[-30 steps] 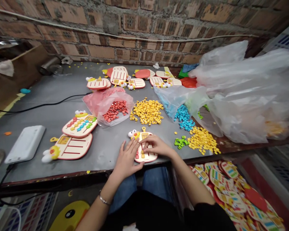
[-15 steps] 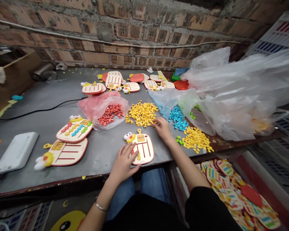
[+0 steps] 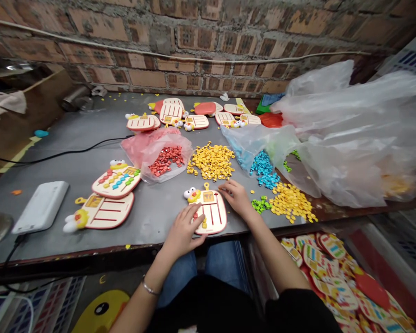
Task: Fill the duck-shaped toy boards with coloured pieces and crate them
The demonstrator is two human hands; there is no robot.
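Note:
A cream, duck-headed toy board (image 3: 217, 222) with red slots lies on the table before me. It carries a red piece and a few yellow pieces on its left side. My left hand (image 3: 184, 230) rests over the board's lower left, fingers spread and thumb along its near edge. By the board's upper right corner, my right hand (image 3: 236, 198) pinches a small yellow bead, mostly hidden by the fingertips. Just beyond is a heap of yellow beads (image 3: 213, 161).
Red beads (image 3: 164, 161) spill from a pink bag; blue beads (image 3: 263, 169), green beads (image 3: 261, 204) and more yellow beads (image 3: 293, 202) lie right. Two boards (image 3: 113, 210) overlap at left beside a white power bank (image 3: 41, 207). Plastic bags (image 3: 353, 134) bulge right; finished-looking boards fill a bin (image 3: 336, 273).
My right hand has drawn back from the edge of the yellow heap toward the board's upper right corner. The left hand stays on the board. The whole view has shifted slightly.

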